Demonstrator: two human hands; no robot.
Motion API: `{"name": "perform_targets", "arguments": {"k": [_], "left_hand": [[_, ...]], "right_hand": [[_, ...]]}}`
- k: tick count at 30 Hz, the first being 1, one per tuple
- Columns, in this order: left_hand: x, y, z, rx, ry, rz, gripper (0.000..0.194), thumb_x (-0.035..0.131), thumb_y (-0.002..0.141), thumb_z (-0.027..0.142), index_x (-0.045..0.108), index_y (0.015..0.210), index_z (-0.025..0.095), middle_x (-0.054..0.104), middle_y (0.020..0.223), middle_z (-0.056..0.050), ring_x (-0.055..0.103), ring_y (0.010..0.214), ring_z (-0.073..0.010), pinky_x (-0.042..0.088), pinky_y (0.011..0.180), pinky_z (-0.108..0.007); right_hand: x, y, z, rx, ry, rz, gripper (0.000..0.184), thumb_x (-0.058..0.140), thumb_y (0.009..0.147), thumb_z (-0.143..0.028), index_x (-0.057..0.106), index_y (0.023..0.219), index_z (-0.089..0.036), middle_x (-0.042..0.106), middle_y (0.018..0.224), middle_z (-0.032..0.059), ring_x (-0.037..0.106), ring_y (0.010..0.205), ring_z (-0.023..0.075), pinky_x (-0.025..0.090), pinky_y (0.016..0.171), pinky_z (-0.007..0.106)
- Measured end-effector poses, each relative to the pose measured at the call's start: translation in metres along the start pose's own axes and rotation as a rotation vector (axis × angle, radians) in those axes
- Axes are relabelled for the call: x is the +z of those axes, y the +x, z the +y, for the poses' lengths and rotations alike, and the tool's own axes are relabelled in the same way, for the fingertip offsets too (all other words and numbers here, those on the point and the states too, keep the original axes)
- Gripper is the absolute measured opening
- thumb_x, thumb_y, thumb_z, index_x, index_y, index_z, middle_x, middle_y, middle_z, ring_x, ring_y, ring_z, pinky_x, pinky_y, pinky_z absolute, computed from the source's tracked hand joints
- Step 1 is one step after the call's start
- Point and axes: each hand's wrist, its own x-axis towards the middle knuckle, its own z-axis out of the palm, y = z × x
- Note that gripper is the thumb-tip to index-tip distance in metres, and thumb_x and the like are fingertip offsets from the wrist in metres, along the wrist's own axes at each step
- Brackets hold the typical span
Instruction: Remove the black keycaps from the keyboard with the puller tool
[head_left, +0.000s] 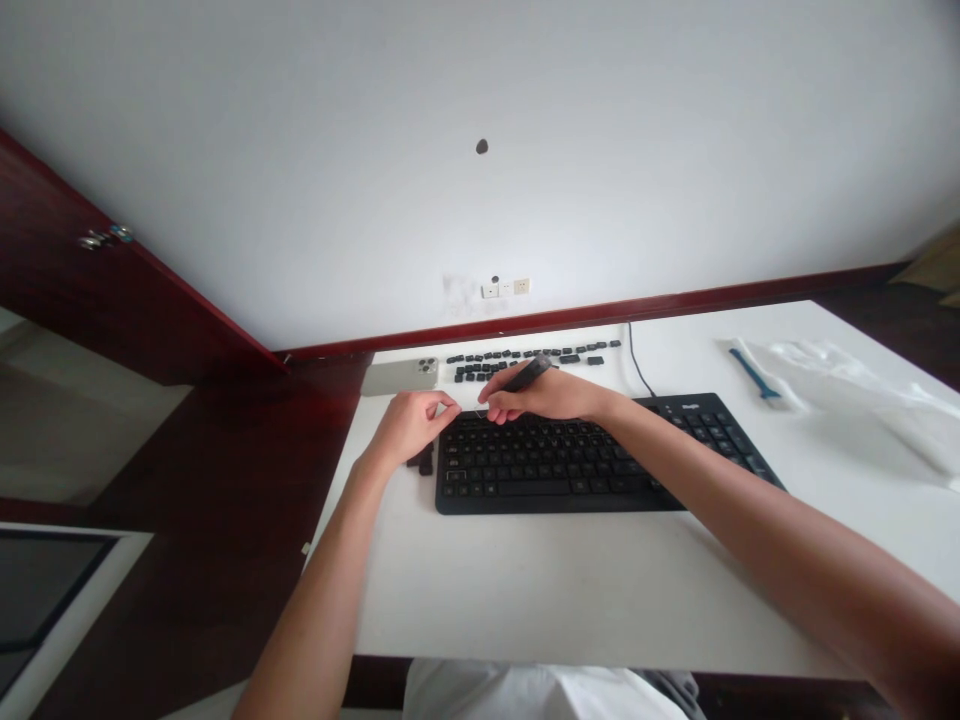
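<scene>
Right hand (551,395) is closed on a dark keycap puller (531,373), pen-style — puts the wire tip down at the black keyboard's (555,468) far edge. Left fingertips (442,403) pinched together, can't tell if they hold anything — loose keycaps (532,356) sit beyond.

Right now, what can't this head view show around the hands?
Head view:
- Tip of the dark tool: hidden by the right hand.
- What the left hand pinches: too thin to tell.
- Legends on the black keyboard: too small and blurred.
- Dark pieces: partly behind the left hand.
</scene>
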Motion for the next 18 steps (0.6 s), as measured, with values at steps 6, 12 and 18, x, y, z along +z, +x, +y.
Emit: {"name": "perform_targets", "arguments": {"k": [6, 12, 18], "left_hand": [[-0.011, -0.002, -0.004, -0.043, 0.042, -0.105, 0.022, 0.067, 0.09, 0.04, 0.082, 0.096, 0.025, 0.05, 0.057, 0.003, 0.041, 0.053, -0.0126, 0.028, 0.056, -0.027], [-0.01, -0.001, 0.003, -0.039, 0.053, -0.11, 0.019, 0.065, 0.091, 0.036, 0.081, 0.096, 0.026, 0.051, 0.058, 0.004, 0.043, 0.055, -0.0128, 0.029, 0.058, -0.027], [-0.01, -0.001, 0.004, -0.029, 0.068, -0.104, 0.022, 0.062, 0.094, 0.037, 0.08, 0.096, 0.024, 0.053, 0.059, 0.003, 0.045, 0.056, -0.0139, 0.029, 0.058, -0.028]], "right_hand": [[0.012, 0.0, -0.001, -0.089, -0.124, -0.049, 0.024, 0.071, 0.089, -0.032, 0.075, 0.104, -0.014, 0.079, 0.092, 0.0073, 0.074, 0.084, 0.0171, 0.06, 0.077, 0.029], [0.026, 0.002, 0.003, -0.043, -0.081, -0.091, 0.022, 0.068, 0.089, -0.032, 0.074, 0.102, -0.015, 0.078, 0.091, 0.0068, 0.075, 0.083, 0.0188, 0.06, 0.075, 0.03], [0.031, 0.003, 0.008, -0.01, -0.169, -0.091, 0.018, 0.065, 0.088, -0.029, 0.075, 0.098, -0.017, 0.078, 0.087, 0.004, 0.075, 0.081, 0.0191, 0.059, 0.075, 0.029]]}}
